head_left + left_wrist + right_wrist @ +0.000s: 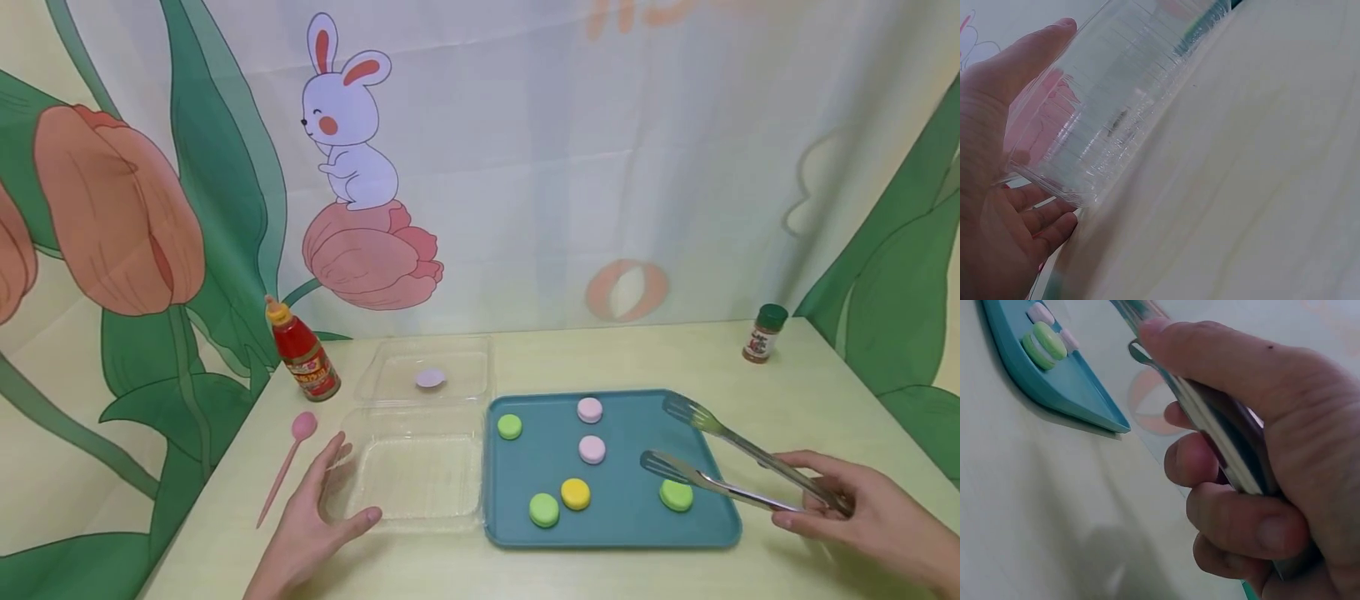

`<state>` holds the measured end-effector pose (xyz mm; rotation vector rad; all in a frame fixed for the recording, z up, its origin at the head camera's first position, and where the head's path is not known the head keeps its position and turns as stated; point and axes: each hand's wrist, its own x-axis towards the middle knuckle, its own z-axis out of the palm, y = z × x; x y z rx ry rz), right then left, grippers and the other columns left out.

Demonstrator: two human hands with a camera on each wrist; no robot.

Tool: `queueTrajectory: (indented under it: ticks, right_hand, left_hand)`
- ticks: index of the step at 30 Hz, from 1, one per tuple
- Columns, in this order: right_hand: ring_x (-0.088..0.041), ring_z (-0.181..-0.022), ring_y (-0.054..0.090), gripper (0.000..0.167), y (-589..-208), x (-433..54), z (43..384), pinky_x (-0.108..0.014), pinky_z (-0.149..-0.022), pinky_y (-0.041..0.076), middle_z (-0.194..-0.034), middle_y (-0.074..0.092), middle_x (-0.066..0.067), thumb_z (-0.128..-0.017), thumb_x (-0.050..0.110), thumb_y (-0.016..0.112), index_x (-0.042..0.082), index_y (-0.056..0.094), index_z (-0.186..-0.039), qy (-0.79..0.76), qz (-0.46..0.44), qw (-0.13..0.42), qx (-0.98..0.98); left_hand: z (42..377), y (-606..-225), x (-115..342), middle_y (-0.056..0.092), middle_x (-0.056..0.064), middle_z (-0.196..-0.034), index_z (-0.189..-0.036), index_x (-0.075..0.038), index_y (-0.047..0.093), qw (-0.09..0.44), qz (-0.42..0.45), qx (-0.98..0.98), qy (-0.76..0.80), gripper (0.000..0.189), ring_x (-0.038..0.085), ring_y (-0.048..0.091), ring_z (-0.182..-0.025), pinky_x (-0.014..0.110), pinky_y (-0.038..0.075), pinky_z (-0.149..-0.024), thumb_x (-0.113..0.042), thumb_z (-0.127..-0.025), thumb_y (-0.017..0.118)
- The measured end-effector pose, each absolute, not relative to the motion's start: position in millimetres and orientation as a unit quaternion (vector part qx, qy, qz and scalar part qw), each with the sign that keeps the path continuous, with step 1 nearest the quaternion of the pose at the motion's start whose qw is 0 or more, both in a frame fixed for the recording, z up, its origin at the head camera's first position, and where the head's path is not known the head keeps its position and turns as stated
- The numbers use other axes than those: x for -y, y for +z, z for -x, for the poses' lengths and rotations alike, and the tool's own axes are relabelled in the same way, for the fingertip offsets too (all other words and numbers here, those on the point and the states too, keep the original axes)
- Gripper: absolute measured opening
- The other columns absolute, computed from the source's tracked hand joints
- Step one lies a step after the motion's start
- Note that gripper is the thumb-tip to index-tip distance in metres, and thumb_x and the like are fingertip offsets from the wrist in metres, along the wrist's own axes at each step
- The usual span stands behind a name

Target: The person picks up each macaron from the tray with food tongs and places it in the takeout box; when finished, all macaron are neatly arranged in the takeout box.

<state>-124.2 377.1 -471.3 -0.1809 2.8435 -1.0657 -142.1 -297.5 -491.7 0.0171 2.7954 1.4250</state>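
My left hand (318, 508) rests at the left side of a clear plastic box (408, 525), thumb near its front and fingers spread along its left edge; whether it presses the box I cannot tell. Folded back behind is the box's clear lid (375, 367), with a pale lilac round piece (431, 379) in it. Metal tongs (757, 458) are gripped near their joined end by my right hand (862, 512). Their tips stand apart over the right part of a teal tray (622, 533). On the tray lie pink macarons (592, 450), green macarons (543, 510) and a yellow macaron (575, 494).
A red sauce bottle (307, 358) with a yellow cap stands at the back left. Nearer lies a pink spoon (292, 450). A small green-capped spice jar (765, 333) stands at the back right. A printed curtain (525, 167) hangs behind the table.
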Motion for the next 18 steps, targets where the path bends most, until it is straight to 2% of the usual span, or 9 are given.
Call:
queueTrajectory:
  ticks: [10, 18]
  right_hand:
    - [-0.01, -0.067, 0.049, 0.068, -475.2, -390.5, 115.9, -0.028, -0.055, 0.038, -0.073, 0.054, 0.002, -0.102, 0.032, 0.084, -0.01, 0.061, -0.15, -0.359, 0.043, 0.146, -0.921]
    - [-0.011, -0.07, 0.048, 0.063, -479.6, -392.0, 122.7, -0.029, -0.056, 0.039, -0.079, 0.054, 0.001, -0.101, 0.031, 0.085, -0.009, 0.067, -0.145, -0.388, 0.045, 0.215, -0.895]
  left_hand:
    - [141.3, -490.9, 297.1, 0.04, 0.015, -0.177, -0.179, -0.023, 0.015, -0.014, -0.019, -0.891, 0.453, 0.126, 0.044, 0.043, -0.161, 0.075, 0.033, -0.127, -0.04, -0.086, 0.099]
    - [141.3, -490.7, 296.5, 0.039, 0.015, -0.178, -0.179, -0.024, 0.014, -0.003, -0.009, -0.891, 0.454, 0.127, 0.043, 0.042, -0.162, 0.07, 0.035, -0.128, -0.041, -0.086, 0.099]
